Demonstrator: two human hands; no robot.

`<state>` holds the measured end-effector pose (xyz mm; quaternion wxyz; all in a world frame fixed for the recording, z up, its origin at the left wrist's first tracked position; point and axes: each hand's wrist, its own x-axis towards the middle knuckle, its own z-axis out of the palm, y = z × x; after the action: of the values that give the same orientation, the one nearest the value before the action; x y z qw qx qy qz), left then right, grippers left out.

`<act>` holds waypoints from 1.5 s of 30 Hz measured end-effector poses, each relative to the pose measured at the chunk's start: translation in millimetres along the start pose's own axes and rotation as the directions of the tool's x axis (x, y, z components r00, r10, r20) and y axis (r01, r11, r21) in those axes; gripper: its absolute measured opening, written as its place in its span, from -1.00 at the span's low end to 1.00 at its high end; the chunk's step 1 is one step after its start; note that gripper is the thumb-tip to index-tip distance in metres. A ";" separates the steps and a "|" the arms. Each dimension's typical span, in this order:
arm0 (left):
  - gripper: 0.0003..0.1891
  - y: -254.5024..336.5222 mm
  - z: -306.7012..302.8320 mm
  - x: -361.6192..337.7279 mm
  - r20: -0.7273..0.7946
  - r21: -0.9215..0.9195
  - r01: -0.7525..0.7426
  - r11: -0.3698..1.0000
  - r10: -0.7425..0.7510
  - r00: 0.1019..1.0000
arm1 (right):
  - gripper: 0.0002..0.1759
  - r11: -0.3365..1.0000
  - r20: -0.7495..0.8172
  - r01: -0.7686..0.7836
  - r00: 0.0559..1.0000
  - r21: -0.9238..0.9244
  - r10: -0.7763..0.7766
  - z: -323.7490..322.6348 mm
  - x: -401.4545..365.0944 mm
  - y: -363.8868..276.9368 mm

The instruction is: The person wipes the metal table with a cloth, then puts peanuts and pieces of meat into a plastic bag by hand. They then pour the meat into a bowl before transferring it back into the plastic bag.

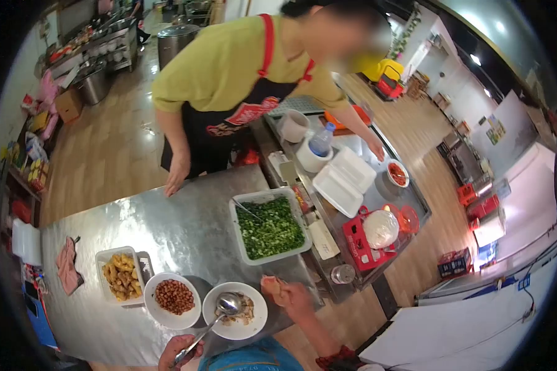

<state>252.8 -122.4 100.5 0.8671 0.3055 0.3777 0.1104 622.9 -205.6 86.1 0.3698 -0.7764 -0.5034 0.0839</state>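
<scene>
My left hand is closed round the handle of a large metal spoon. The spoon's head rests in a white bowl that has pale brown chopped pieces at its bottom. To the right of this bowl, over the table's near edge, my right hand has its fingers curled in. Whatever lies in them, if anything, I cannot make out. Beside the first bowl stands another white bowl of brown peanuts or beans. Further left, a white basket holds yellow-brown pieces.
A tub of chopped green onions stands on the metal table. A pink cloth lies at the left. Across the table stands a person in an apron. The right counter holds a foam box and a red carton.
</scene>
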 end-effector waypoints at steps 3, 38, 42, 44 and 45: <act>-0.53 -2.7 -13.2 3.0 -0.065 0.000 0.113 0.994 -0.113 0.991 | -0.84 0.852 -0.036 -0.494 0.861 0.173 0.507 -17.1 -23.6 -29.6; -0.84 -229.0 66.8 166.1 -0.296 0.806 0.301 0.510 -0.094 0.951 | -0.89 0.055 0.261 -0.732 0.311 0.679 0.914 164.8 -412.8 134.6; -0.86 -242.2 43.7 223.0 -0.244 0.819 0.124 0.561 0.145 0.959 | -0.90 0.017 0.297 -0.805 0.239 0.593 0.925 189.6 -436.5 125.5; -0.85 -242.5 44.9 259.7 -0.167 0.862 0.002 0.507 0.279 0.946 | -0.90 0.037 0.284 -0.832 0.230 0.553 0.931 197.2 -441.5 120.2; -0.85 -241.9 45.2 278.8 -0.086 0.894 -0.101 0.437 0.387 0.918 | -0.90 0.040 0.276 -0.810 0.245 0.585 0.929 202.1 -443.5 119.3</act>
<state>468.4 -215.7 -187.8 0.4998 0.7373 0.4491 0.0691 394.7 -507.0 -243.9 0.5172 -0.7459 0.1728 0.3825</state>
